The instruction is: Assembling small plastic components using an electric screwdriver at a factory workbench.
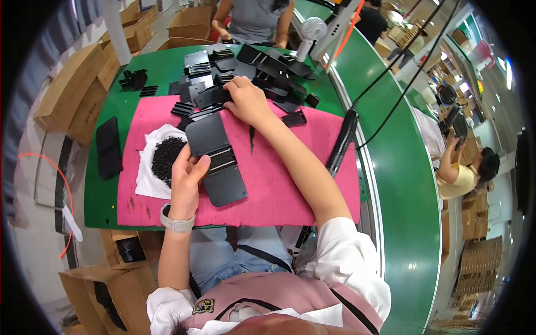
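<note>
My left hand [186,180] grips a black folding plastic panel [228,185], thumb on top near its ribbed middle strip. Two flat rounded plates make up this panel, held tilted above the pink mat [273,192]. Farther out, my right hand [248,101] is curled at the near edge of a heap of black plastic parts [272,66]. Its fingers and thumb close on a dark flat part [211,97] there; the fingertips are partly hidden. Beside my left hand, small black pieces [166,160] lie piled on a white cloth [146,181].
A black corded tool [342,142] lies along the mat's right side. Another black panel [109,148] rests on the green table [99,204] at left. A white fan [312,29] stands at the far end, near a seated person [254,22]. Cardboard boxes [70,92] stand left.
</note>
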Available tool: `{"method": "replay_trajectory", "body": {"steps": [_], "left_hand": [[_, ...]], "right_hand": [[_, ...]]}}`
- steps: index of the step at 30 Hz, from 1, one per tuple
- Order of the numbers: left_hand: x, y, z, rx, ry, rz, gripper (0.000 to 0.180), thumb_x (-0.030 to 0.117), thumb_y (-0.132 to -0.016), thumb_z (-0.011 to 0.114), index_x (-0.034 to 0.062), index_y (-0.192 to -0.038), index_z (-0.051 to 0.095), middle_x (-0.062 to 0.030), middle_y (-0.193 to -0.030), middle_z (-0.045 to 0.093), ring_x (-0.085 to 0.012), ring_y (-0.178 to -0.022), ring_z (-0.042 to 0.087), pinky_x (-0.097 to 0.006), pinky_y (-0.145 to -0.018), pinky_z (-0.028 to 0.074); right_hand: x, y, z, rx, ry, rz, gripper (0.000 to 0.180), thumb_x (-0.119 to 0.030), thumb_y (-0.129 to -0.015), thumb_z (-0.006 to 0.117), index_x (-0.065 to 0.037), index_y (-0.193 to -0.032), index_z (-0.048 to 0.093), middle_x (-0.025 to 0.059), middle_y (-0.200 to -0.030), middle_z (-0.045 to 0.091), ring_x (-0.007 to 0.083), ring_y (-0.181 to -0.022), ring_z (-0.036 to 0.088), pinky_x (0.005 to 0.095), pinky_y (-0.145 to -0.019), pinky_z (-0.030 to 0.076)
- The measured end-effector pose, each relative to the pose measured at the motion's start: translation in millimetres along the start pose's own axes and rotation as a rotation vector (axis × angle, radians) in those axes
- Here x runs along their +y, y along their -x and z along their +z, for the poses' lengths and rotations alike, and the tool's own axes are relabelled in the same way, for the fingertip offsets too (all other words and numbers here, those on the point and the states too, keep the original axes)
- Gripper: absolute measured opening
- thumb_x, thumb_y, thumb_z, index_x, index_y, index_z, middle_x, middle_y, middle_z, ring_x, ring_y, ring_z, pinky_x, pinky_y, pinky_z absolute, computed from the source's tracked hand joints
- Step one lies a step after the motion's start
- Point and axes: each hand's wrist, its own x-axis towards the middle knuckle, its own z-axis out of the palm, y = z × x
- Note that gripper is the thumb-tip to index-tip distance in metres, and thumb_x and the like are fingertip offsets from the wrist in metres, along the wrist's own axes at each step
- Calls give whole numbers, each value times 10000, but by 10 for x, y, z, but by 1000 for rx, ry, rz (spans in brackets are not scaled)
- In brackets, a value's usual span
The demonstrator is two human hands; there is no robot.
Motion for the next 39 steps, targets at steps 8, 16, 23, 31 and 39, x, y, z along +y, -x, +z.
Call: {"method": "replay_trajectory", "body": {"steps": [8, 16, 23, 31, 39], "left_hand": [[-93, -20, -103, 12, 116, -16, 368, 178, -919, 584, -13, -1220, 493, -64, -1114, 595, -117, -1003, 552, -248, -879, 415], [-99, -4, -84, -60, 117, -26, 400, 210, -919, 592, -15, -1232, 486, -63, -1105, 590, -106, -987, 548, -232, -846, 425], [-114, -2, -71, -73, 123, -79, 420, 190, -919, 592, -18, -1262, 470, -49, -1101, 588, -87, -973, 543, -234, -834, 437], [-125, -23, -50, -144, 122, -136, 348, 172, -918, 595, -17, -1194, 500, -57, -1052, 603, -81, -941, 561, -228, -813, 454], [-86, -3, -31, -161, 100, -148, 314, 140, -901, 608, -21, -1157, 520, -59, -1035, 611, -80, -903, 577, -223, -784, 474]], "right_hand": [[-509, 425, -759, 228, -513, 157, 190, -18, -665, 743, -32, -802, 612, 81, -751, 604, 220, -724, 614, 309, -651, 492], [-896, 789, -1035, -91, -618, -191, 250, -62, -632, 784, -28, -772, 580, 125, -1056, 601, 309, -1010, 595, 378, -804, 512], [-960, 872, -975, 56, -334, -287, 267, -52, -633, 767, -22, -847, 610, 134, -974, 645, 303, -946, 641, 364, -747, 541], [-875, 981, -915, 135, -329, -217, 306, -86, -607, 731, -32, -890, 626, 123, -965, 664, 282, -863, 666, 345, -675, 552], [-883, 960, -859, 19, -416, -241, 288, -94, -639, 759, -23, -893, 641, 130, -1034, 650, 289, -926, 638, 354, -734, 539]]}}
